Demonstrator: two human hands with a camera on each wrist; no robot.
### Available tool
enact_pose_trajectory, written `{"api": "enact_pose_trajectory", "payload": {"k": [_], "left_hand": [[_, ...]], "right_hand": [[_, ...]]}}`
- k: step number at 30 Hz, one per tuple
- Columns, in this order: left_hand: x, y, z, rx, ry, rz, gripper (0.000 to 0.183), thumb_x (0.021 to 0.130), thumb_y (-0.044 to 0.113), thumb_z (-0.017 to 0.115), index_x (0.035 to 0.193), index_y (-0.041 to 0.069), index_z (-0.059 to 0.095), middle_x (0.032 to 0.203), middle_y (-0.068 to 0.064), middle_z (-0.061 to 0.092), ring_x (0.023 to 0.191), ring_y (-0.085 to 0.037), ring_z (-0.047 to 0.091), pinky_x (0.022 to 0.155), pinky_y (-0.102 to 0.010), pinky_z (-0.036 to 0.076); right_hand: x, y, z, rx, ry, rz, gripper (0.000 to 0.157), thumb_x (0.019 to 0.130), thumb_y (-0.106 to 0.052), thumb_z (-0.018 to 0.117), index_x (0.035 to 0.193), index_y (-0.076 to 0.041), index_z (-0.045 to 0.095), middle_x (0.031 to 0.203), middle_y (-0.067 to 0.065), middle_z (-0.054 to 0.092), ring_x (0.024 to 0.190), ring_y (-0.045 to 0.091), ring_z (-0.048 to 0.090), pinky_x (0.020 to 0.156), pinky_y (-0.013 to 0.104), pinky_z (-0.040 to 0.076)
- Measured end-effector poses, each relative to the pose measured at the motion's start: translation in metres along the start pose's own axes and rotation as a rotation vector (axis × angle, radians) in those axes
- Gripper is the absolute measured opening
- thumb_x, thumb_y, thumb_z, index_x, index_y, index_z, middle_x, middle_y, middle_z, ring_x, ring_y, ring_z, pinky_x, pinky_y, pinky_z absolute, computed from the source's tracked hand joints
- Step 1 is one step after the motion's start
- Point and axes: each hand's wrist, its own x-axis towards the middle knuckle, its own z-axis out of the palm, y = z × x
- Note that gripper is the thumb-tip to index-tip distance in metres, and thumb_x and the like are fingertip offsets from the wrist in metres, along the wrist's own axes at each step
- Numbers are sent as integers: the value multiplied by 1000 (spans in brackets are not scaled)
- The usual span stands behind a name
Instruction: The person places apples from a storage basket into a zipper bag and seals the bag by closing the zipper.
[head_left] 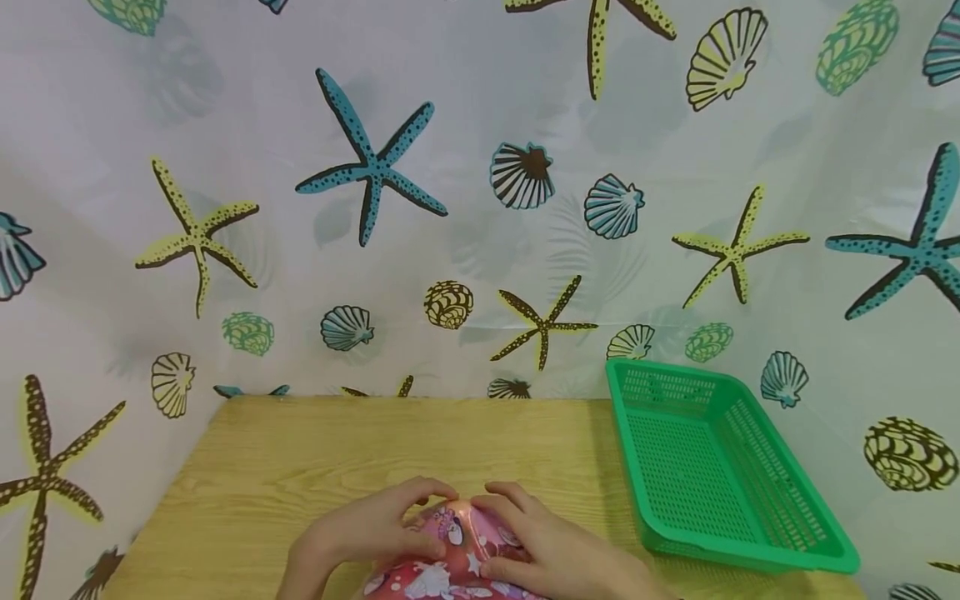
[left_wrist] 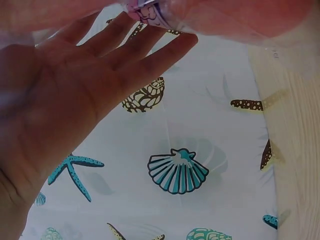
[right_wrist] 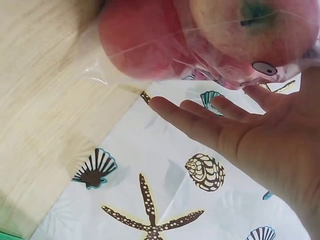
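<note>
A clear plastic bag printed with pink and red cartoon pictures is at the near edge of the table, cut off by the bottom of the head view. My left hand holds its upper part from the left, thumb on the near side and fingers bent over the top. From the right, my right hand grips it the same way, the fingertips of both hands close together. Through the plastic in the right wrist view show red apples, one with its stem up. More red fruit fills the bag in the left wrist view.
A green plastic basket with perforated walls stands on the right of the wooden table. Behind and beside the table hangs a white sheet printed with starfish and shells.
</note>
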Motion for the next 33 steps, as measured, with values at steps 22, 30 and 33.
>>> {"api": "enact_pose_trajectory", "payload": {"k": [22,30,33], "left_hand": [[-12,-17,60,272,135,286,60,93,35,62,143,10,38,136,-11,51,121,-30,53,96,-40,52],[-1,-31,77,394,259,224,66,93,46,55,149,16,36,157,-20,34,136,-55,35,98,-81,26],[1,-38,73,379,257,240,66,93,47,56,149,18,38,157,-19,35,137,-54,35,97,-81,27]], "right_hand": [[-17,7,66,19,198,-74,81,93,-54,60,158,-22,24,155,14,37,136,45,43,100,57,48],[-16,18,82,-111,333,-85,83,91,-57,61,157,-20,28,157,11,39,134,46,45,93,63,49],[-13,15,79,-68,285,-58,84,91,-59,60,158,-22,25,159,9,35,138,47,41,95,67,45]]}}
